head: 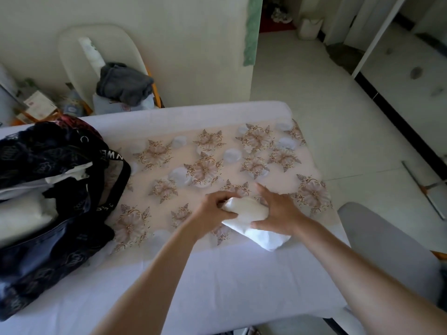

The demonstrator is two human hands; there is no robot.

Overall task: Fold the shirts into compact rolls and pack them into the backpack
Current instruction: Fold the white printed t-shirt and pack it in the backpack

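One big table across the middle, draped in plain white cloth, with a beige panel printed in brown flowers and pale discs laid over its far half. Next down in size, on the left edge of that cloth: a dark navy patterned fabric backpack with white-lettered black straps, lying open. Packed inside already, white rolled cloth bundles, tucked against the dark lining.

Behind the table, by the wall, a white moulded chair carrying a crumpled grey garment. Off the right corner, a rounded grey upholstered seat.

Now the action, centre-right on the floral panel: a white fabric shirt rolled into a fat cylinder, resting on the table, well apart from the backpack, looser at the near end and spilling onto the plain white cloth. Gripped by both hands!

Left hand clamped on the far-left end, fingers curled tightly over the top, thumb tucked along the near side. Right hand wrapped round the roll from the right, thumb pressed into the near face, most fingers bent over the far side, index finger poking out straight across the flowers. Both bare forearms reaching in from the bottom edge.
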